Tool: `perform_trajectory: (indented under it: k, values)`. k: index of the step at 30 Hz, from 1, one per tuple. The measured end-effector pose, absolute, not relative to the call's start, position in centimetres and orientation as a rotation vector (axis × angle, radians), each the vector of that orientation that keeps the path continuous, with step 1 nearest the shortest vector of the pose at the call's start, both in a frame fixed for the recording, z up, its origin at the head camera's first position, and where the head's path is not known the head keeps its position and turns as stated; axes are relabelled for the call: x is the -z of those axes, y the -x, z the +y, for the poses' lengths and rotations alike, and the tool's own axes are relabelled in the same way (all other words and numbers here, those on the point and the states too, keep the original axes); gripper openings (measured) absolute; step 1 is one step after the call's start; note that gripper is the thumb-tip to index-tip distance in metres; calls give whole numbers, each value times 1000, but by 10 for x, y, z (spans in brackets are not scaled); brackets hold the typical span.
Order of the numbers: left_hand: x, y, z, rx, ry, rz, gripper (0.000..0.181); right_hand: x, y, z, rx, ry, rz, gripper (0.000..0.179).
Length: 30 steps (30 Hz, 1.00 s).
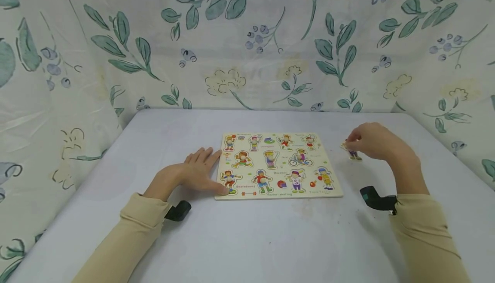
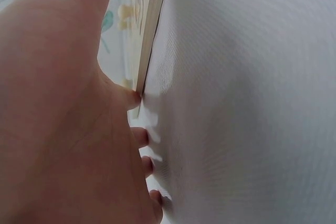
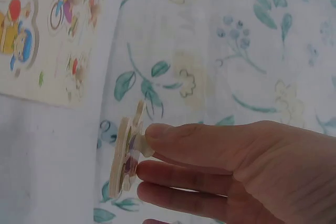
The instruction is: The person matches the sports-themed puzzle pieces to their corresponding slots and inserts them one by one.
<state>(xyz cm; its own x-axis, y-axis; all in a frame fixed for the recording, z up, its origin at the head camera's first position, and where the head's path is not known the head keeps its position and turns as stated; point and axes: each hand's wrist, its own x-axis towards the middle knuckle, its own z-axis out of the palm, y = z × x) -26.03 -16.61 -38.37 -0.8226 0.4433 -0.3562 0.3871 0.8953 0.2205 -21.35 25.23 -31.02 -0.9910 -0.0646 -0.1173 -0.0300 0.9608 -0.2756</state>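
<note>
A wooden peg puzzle board (image 1: 253, 174) with several painted sports figures lies flat on the white table. My left hand (image 1: 195, 173) rests at its left side, fingers spread, with the thumb over the near left corner. In the left wrist view, the fingertips (image 2: 140, 137) of this hand reach down beside the board's edge (image 2: 149, 30). Right of the board, my right hand (image 1: 373, 141) pinches a wooden puzzle piece (image 1: 354, 156) shaped like a small figure. The right wrist view shows the piece (image 3: 122, 156) edge-on, its small knob between thumb and fingers.
The white table (image 1: 278, 240) extends around the board on all sides. Behind it and at both sides hangs a cloth (image 1: 247, 25) printed with leaves and flowers. Black wrist-camera mounts stick out by the left cuff (image 1: 178, 211) and the right cuff (image 1: 377, 199).
</note>
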Motion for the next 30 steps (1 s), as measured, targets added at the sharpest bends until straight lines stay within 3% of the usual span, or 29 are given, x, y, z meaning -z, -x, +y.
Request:
perform_trajectory:
  k: [17,30]
  values:
    - [384,259,-167,-209,-616,2652,117,337,211,146,200,432,2922,8]
    - [384,261,-168,-217,-608,2646,117,360,216,129,260,432,2885,5]
